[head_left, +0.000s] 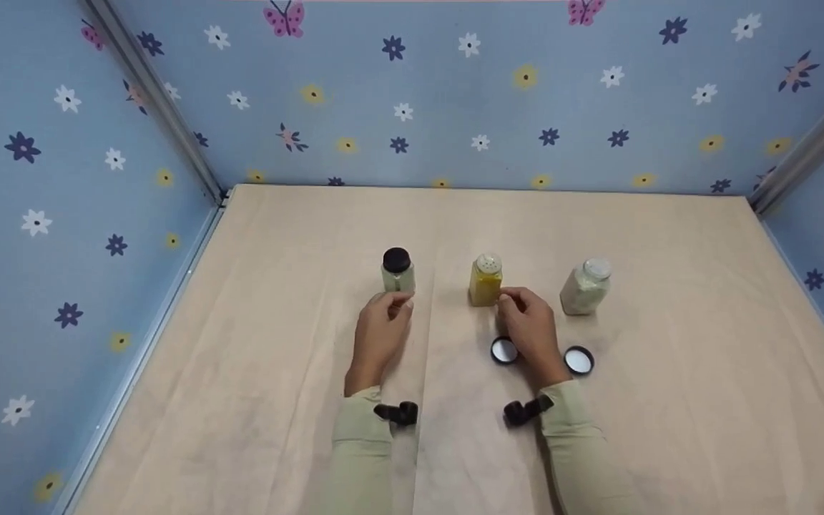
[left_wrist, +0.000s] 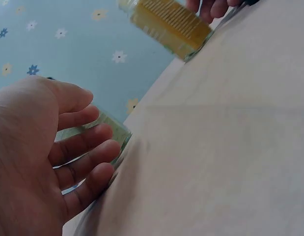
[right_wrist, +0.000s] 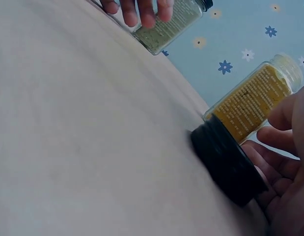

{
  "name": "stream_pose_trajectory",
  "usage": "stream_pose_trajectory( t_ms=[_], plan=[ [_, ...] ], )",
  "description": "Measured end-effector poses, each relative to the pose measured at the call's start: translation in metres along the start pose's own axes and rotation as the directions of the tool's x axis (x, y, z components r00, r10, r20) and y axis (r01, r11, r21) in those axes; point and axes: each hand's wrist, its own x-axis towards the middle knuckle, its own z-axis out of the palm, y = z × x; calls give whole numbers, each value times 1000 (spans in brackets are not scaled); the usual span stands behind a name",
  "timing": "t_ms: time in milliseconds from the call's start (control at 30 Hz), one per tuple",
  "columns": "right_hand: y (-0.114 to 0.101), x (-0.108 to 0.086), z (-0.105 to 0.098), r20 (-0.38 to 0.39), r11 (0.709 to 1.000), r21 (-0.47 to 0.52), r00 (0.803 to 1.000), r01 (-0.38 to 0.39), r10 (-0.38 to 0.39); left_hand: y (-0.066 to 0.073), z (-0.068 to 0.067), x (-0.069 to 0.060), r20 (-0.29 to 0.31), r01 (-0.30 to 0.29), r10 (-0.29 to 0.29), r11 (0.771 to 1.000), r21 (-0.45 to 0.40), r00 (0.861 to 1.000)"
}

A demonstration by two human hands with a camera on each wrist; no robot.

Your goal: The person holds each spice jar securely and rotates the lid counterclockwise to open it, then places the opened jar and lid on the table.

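Observation:
A square glass spice jar with pale green contents and a black cap (head_left: pixel 397 260) stands upright on the left. My left hand (head_left: pixel 381 332) is just in front of it, fingers loosely bent; the left wrist view shows nothing in them. In the middle is a jar of yellow powder (head_left: pixel 486 287) with a perforated shaker top and no cap. Beside its lower right side is my right hand (head_left: pixel 532 330), fingers relaxed and holding nothing; whether they touch the glass I cannot tell. A black lid (right_wrist: pixel 225 162) lies on the table close to that hand.
Farther right stands a third uncapped jar (head_left: pixel 585 290) with pale green contents. A second black lid (head_left: pixel 579 360) lies right of my right wrist, its white inside facing up. Beige cloth (head_left: pixel 297 236) covers the table, and flowered blue panels (head_left: pixel 440 93) enclose it.

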Motion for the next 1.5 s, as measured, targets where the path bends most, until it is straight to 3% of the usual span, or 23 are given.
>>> stream_pose_trajectory(
  t_ms=[167, 500, 733, 1133, 1233, 1500],
  plan=[
    [4, -6, 1, -18, 999, -18, 999, -27, 26, -7, -4, -4, 12, 17, -17, 1000, 15, 1000],
    [-1, 0, 4, -15, 1000, -7, 1000, 22, -23, -10, -8, 1, -29, 30, -30, 999, 13, 999],
    [-3, 2, 3, 0, 1000, -18, 1000, -14, 14, -11, -8, 4, -48, 73, -74, 997, -24, 996],
    [-5, 4, 4, -12, 1000, -25, 1000, -10, 10, -8, -11, 13, -53, 133, -140, 984, -117, 989],
    [-5, 5, 5, -15, 1000, -30, 1000, -10, 9, -9, -12, 17, -63, 118, -128, 983, -141, 990],
    [-3, 3, 5, -14, 999, -44, 1000, 2, -2, -16, -13, 17, -19, 3, -6, 991, -134, 1000]
  ],
)
